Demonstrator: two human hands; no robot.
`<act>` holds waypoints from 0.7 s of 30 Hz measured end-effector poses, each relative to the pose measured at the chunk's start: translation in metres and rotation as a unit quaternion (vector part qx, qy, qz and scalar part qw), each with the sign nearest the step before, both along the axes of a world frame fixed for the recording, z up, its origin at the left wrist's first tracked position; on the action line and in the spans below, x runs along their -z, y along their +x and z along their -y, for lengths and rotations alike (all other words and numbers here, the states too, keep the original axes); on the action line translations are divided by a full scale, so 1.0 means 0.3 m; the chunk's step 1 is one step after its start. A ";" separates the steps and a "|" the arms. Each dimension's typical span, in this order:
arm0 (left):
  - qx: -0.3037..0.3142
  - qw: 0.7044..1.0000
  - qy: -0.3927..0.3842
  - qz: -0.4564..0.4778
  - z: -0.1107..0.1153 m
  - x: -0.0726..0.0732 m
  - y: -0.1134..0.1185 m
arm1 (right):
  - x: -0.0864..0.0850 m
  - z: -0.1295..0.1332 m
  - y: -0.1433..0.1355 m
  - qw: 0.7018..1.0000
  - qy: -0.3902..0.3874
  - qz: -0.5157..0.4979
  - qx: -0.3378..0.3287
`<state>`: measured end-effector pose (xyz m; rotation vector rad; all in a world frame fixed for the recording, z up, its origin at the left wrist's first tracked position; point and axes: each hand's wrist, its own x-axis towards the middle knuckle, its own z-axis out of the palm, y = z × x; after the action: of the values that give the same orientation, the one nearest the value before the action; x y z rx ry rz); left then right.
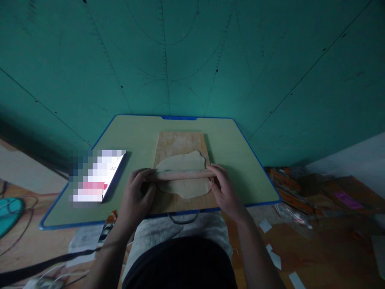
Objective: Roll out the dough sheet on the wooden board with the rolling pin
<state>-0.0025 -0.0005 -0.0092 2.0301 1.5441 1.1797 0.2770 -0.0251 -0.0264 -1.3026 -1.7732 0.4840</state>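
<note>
A wooden rolling pin [183,174] lies crosswise over a flat, irregular sheet of pale dough [183,189]. The dough rests on a wooden board [180,140] and spreads across nearly its full width. My left hand [140,192] is wrapped round the pin's left end, and my right hand [221,186] grips its right end with the fingers near the dough's edge.
The board sits on a pale green table with a blue rim [255,152], against a green wall [192,60]. A lit, partly blurred screen [112,172] stands at the table's left. Boxes and plastic bags [294,212] lie on the floor at the right.
</note>
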 end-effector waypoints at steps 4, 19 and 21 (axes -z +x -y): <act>-0.007 1.000 -0.008 0.005 -0.001 -0.002 0.002 | -0.006 0.001 -0.004 1.000 -0.003 0.006 0.003; -0.007 1.000 -0.009 -0.007 0.001 0.001 -0.002 | -0.020 0.007 -0.013 1.000 -0.007 0.018 0.004; -0.010 1.000 -0.007 -0.009 0.000 0.000 -0.002 | -0.021 0.008 -0.015 1.000 -0.005 0.025 0.004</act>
<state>-0.0031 -0.0006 -0.0091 2.0266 1.5798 1.1573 0.2726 -0.0276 -0.0201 -1.3384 -1.8091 0.4605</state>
